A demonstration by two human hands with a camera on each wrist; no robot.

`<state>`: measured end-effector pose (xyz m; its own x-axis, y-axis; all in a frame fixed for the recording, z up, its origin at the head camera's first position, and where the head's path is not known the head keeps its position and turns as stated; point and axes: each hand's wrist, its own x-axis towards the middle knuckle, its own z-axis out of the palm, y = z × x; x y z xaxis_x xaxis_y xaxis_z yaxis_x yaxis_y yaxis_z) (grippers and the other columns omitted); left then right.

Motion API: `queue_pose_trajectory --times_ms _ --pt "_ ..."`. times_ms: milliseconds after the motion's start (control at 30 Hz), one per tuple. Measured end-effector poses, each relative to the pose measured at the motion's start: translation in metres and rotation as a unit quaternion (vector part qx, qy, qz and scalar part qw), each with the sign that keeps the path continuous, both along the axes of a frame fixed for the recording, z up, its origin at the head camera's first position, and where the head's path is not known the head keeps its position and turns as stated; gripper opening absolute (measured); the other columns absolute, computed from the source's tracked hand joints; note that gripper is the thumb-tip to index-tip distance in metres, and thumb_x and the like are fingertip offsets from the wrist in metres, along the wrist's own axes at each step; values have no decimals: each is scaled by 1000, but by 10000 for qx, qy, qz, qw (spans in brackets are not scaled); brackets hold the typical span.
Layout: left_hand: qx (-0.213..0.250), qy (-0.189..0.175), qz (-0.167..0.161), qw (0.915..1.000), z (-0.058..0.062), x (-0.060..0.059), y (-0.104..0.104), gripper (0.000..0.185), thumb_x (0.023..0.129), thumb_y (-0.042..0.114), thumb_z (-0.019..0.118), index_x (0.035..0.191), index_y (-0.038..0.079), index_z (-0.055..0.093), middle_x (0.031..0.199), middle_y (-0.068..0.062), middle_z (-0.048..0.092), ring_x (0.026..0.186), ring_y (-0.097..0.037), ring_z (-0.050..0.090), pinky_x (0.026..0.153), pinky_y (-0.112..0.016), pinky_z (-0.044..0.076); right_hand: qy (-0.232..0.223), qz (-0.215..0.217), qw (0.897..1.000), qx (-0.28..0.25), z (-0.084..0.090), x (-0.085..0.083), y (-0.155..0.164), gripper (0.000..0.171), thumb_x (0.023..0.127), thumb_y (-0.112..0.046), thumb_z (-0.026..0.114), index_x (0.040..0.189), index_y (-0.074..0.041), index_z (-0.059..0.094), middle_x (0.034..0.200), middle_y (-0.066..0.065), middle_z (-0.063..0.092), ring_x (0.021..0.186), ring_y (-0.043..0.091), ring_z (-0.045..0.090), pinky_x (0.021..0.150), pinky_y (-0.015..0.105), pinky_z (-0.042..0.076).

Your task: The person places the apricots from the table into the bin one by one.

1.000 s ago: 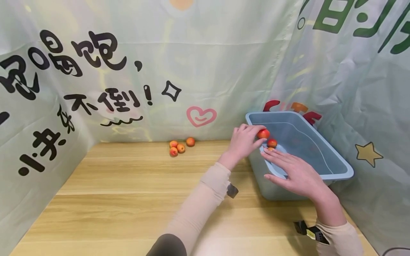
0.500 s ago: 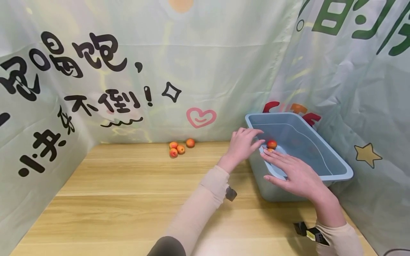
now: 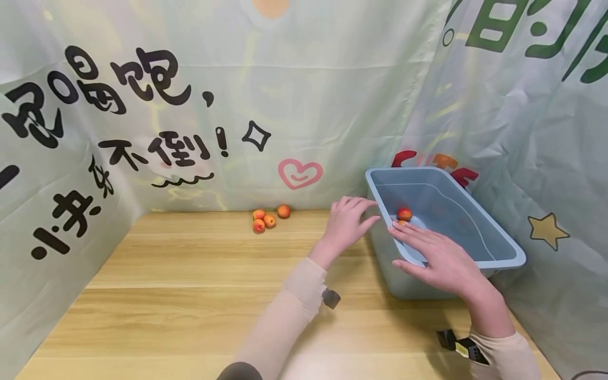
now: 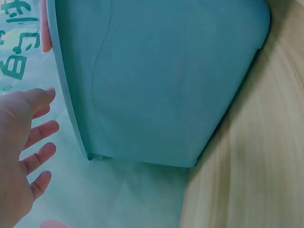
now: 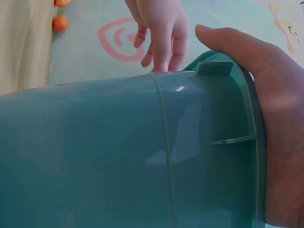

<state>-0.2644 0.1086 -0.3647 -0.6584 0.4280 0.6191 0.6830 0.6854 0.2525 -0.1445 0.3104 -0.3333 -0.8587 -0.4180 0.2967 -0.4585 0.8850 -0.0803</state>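
A person's right hand (image 3: pixel 439 256) lies flat along the near rim of a smooth, rectangular blue plastic tub (image 3: pixel 494 237) with rounded corners, fingers straight and pressed against the lip, thumb down the outer wall; the right wrist view shows the same palm (image 5: pixel 280 123) laid against the tub's glossy ribbed side (image 5: pixel 118 152). The left hand (image 3: pixel 345 224) hovers just beside the tub's far-left corner, at about 9 o'clock from it, fingers spread and relaxed, holding nothing; in the left wrist view its fingers (image 4: pixel 40 147) fan out near the tub's matte outer wall (image 4: pixel 161 80). Inside the tub, close to the near-left corner, sits a small round red-orange fruit (image 3: pixel 404 214), with a second fruit (image 3: pixel 401 222) partly hidden just behind the right hand's fingertips. Four more round orange-red fruits (image 3: pixel 268 219) cluster at the back edge of the pale, wood-grain table (image 3: pixel 190 295), at roughly 10 o'clock from the left hand and well apart from it. A wrinkled pale-green fabric backdrop (image 3: pixel 332 95) printed with black brush lettering, a pink heart (image 3: pixel 300 173) and a gold star (image 3: pixel 547 230) surrounds the table.
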Motion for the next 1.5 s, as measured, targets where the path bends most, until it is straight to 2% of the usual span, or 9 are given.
queue_pose_trajectory --times_ms 367,633,867,1100,1300,1500 --pt "368 -46 281 9989 -13 10 -27 32 92 42 65 119 26 67 121 9 68 109 -16 57 86 -32 43 83 23 9999 -70 0 1 0 67 85 -48 69 145 -26 47 149 3 49 136 30 47 105 50 38" --pt "924 -501 430 9935 -26 10 -51 33 89 38 69 118 22 68 122 3 69 111 -21 57 88 -41 45 90 49 9999 -48 0 0 0 67 85 -48 69 145 -27 47 149 3 49 137 29 46 105 49 38" --pt "1110 -828 768 9874 -38 0 -78 34 91 39 66 121 22 67 123 1 68 110 -25 57 93 -46 41 10 22 10000 -38 -1 1 0 68 87 -54 65 146 -26 47 150 2 47 138 28 45 106 50 38" --pt "1557 -1166 1224 9732 -47 -14 -110 35 89 37 69 120 20 67 123 -6 68 110 -32 55 96 -52 38 -99 -18 9999 -59 0 1 -1 68 87 -55 63 146 -26 45 152 2 46 139 28 44 107 51 37" --pt "1905 -1332 1470 9614 -54 -24 -130 35 87 32 72 118 17 68 116 -8 69 111 -35 55 95 -53 36 -24 -17 10000 -44 0 1 -1 68 86 -52 66 146 -27 46 151 1 46 138 29 45 106 50 38" --pt "2112 -1489 1717 9506 -65 -31 -147 38 87 32 73 120 14 68 121 -10 68 114 -37 54 94 -55 36 11 -6 10000 -12 0 1 -1 68 86 -49 68 146 -27 46 151 2 46 137 29 46 106 50 38"
